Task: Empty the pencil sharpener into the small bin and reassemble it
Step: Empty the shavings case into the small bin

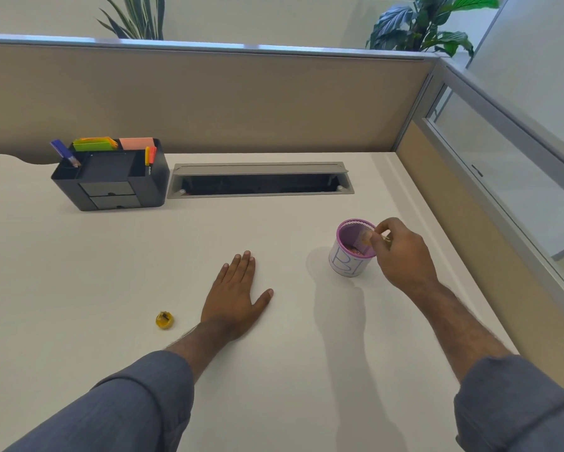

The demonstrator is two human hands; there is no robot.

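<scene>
A small purple mesh bin [350,256] with a white paper label stands on the white desk at the right. My right hand [401,252] is over its right rim, fingers pinched on a small clear yellowish sharpener container [367,238] tilted into the bin's mouth. Shavings show inside the bin. The yellow sharpener blade piece [165,320] lies alone on the desk at the lower left. My left hand [236,295] rests flat on the desk, palm down, fingers spread, a little right of that yellow piece.
A black desk organiser [111,181] with a blue pencil, markers and sticky notes stands at the back left. A grey cable slot [261,181] is set into the desk behind. Partition walls [209,102] close the back and right sides.
</scene>
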